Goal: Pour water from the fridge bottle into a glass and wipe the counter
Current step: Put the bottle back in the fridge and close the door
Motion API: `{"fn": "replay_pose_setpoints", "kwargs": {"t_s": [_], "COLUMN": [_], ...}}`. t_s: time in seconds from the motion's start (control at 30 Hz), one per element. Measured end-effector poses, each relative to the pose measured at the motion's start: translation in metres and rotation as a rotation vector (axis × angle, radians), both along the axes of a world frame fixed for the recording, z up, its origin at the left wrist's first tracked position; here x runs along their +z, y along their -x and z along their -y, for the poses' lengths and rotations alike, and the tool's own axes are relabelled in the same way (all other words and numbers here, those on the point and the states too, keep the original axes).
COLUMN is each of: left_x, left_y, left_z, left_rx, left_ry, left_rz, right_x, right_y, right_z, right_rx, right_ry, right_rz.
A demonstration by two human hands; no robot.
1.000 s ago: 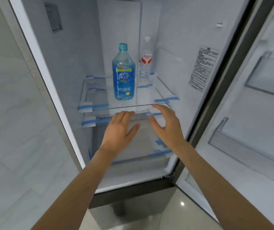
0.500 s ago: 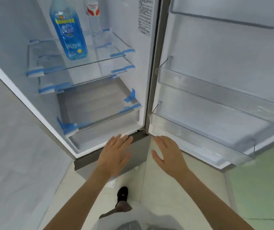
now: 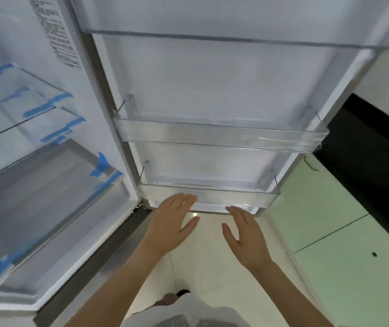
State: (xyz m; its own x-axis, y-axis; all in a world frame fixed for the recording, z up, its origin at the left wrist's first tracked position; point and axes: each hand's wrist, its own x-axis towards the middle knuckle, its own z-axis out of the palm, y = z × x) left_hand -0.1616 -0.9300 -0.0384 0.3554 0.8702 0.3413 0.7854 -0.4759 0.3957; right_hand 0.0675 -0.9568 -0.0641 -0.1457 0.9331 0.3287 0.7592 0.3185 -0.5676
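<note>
My left hand point(image 3: 170, 224) and my right hand point(image 3: 245, 233) hover side by side in front of me, palms down, fingers spread, holding nothing. They sit just below the lowest clear bin point(image 3: 212, 193) of the open fridge door point(image 3: 212, 79). The fridge interior point(image 3: 35, 173) with glass shelves and blue tape fills the left. No bottle, glass or cloth is in view at this moment.
A second clear door bin point(image 3: 224, 135) hangs higher on the door. Pale green cabinet fronts point(image 3: 330, 232) and a black counter edge point(image 3: 377, 161) lie at the right. Cream floor tiles point(image 3: 207, 267) show below my hands, with my foot point(image 3: 181, 293) near the bottom.
The view has swung right and down: the blue bottle and clear bottle have left the frame, and the door bins now fill the centre. Both hands stay open and empty.
</note>
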Motion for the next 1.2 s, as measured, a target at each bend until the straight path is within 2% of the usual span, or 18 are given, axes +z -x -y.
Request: {"fn": "replay_pose_setpoints", "kwargs": {"t_s": [0.1,0.2,0.4,0.53,0.6,0.87,1.2], "left_x": [0.006,0.013,0.015,0.009,0.006,-0.001,-0.005], "left_y": [-0.031,-0.065,-0.13,-0.158,-0.165,-0.164,-0.142], "left_z": [-0.035,-0.061,-0.085,-0.089,-0.089,-0.072,-0.005], "left_rx": [-0.131,-0.249,-0.418,-0.364,-0.332,-0.277,-0.216], "left_ry": [-0.097,-0.092,0.031,0.158,0.175,0.168,0.135], "left_rz": [0.028,0.005,-0.097,-0.265,-0.3,-0.214,-0.246], "right_x": [0.011,0.019,0.03,0.032,0.034,0.034,0.049], "right_y": [-0.019,-0.034,-0.054,-0.062,-0.063,-0.07,-0.095], "right_z": [-0.003,0.0,0.008,0.015,0.02,0.033,0.059], "right_rx": [-0.149,-0.319,-0.569,-0.664,-0.68,-0.671,-0.549], "right_ry": [0.025,0.072,0.109,0.151,0.166,0.196,0.181], "right_rz": [-0.08,-0.171,-0.355,-0.44,-0.46,-0.492,-0.579]}}
